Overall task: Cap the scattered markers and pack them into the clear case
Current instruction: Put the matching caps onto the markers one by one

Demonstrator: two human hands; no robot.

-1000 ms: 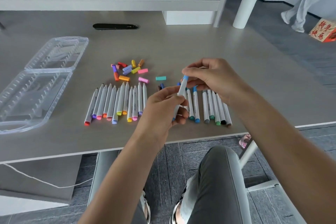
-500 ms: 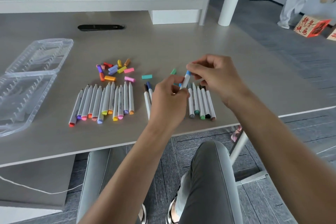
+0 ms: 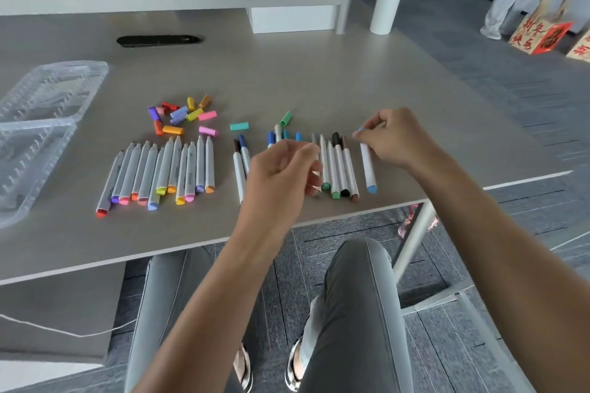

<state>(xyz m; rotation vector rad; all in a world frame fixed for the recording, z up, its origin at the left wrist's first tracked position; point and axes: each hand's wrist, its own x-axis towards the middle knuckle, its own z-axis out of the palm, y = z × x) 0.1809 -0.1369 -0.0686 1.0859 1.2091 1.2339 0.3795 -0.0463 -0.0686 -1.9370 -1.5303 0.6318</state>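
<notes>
R hand (image 3: 394,134) pinches the capped top of a light-blue marker (image 3: 367,167) lying on the table (image 3: 319,73), just at 3 o'clock of the capped marker row (image 3: 338,166). L hand (image 3: 284,166) hovers w/ fingers loosely curled, gripping nothing, over the row's 9 o'clock side. Uncapped markers (image 3: 159,169) lie further toward 9, loose caps (image 3: 183,116) at their 12, clear case (image 3: 41,124) open at the far 9 o'clock edge.
</notes>
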